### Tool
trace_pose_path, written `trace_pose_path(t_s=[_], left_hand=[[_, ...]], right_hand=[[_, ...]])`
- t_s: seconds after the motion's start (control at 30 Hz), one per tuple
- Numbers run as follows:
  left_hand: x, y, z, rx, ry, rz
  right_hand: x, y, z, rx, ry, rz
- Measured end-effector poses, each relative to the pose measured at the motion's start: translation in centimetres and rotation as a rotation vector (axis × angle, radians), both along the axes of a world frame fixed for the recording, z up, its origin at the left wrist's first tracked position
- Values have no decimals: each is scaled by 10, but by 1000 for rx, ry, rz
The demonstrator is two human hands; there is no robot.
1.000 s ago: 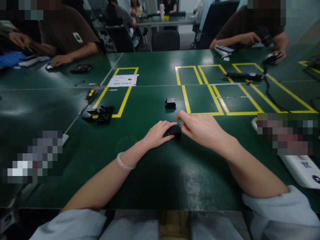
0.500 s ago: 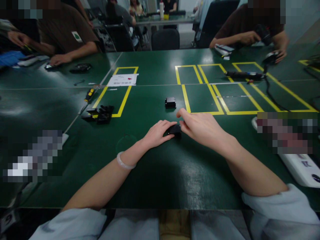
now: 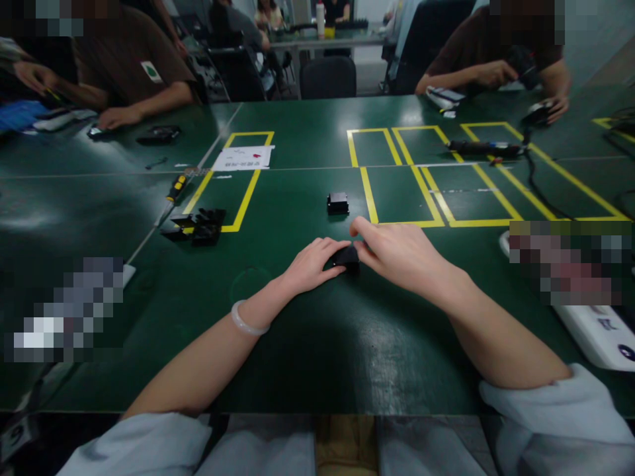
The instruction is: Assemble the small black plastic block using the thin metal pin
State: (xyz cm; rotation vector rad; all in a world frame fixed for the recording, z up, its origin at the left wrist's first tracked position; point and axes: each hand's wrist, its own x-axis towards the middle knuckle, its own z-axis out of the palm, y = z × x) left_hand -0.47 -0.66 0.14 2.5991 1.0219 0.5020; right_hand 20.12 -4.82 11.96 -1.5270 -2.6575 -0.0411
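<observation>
A small black block-shaped plastic part rests on the green table between my hands. My left hand pinches it from the left, thumb on the near side and fingers along the far side. At its right end is my right hand, with curled fingers touching the part and the index finger arched above it. The fingertips of the right hand are partly hidden. Just beyond my hands sits another black block, similar in size, with a greyish top.
To the left lie several black pieces in a cluster, a yellow-black screwdriver and a paper sheet. A white device is on the right. Yellow tape marks rectangles. Two people work across the table, near a black rod-shaped tool.
</observation>
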Motion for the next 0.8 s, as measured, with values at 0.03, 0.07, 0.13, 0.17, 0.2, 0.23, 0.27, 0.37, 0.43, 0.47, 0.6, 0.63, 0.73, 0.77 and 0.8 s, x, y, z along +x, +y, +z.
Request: trace_pose_path(t_s=[0.03, 0.07, 0.13, 0.17, 0.2, 0.23, 0.27, 0.37, 0.43, 0.47, 0.6, 0.63, 0.73, 0.77, 0.8], left_hand=[[0, 0, 0, -1, -1, -1], [0, 0, 0, -2, -1, -2], [0, 0, 0, -1, 4, 0], [0, 0, 0, 0, 9, 3], [0, 0, 0, 2, 15, 6], [0, 0, -1, 4, 19, 8], [0, 0, -1, 8, 22, 10], [0, 1, -3, 17, 18, 10], [0, 1, -2, 15, 12, 8], [0, 1, -2, 12, 10, 7], [0, 0, 0, 0, 10, 3], [0, 0, 0, 2, 10, 3], [-1, 0, -1, 10, 11, 3], [-1, 0, -1, 12, 10, 3], [-1, 0, -2, 13, 8, 1]], right_hand=[[0, 0, 0, -1, -9, -5], [-1, 0, 1, 1, -25, -11], [-1, 0, 1, 15, -67, -21], [-1, 1, 0, 22, -87, -23], [-1, 1, 0, 28, -102, -25], [-1, 1, 0, 31, -107, -23], [-1, 1, -1, 31, -101, -20], [0, 1, -2, 26, -47, 5], [1, 1, -2, 23, -13, 15], [1, 0, -2, 21, -3, 17], [0, 1, -1, 14, -43, -4], [0, 1, -1, 15, -68, -11], [0, 2, -1, 29, -103, -20], [0, 2, -1, 34, -92, -17], [0, 2, -2, 37, -74, -10]])
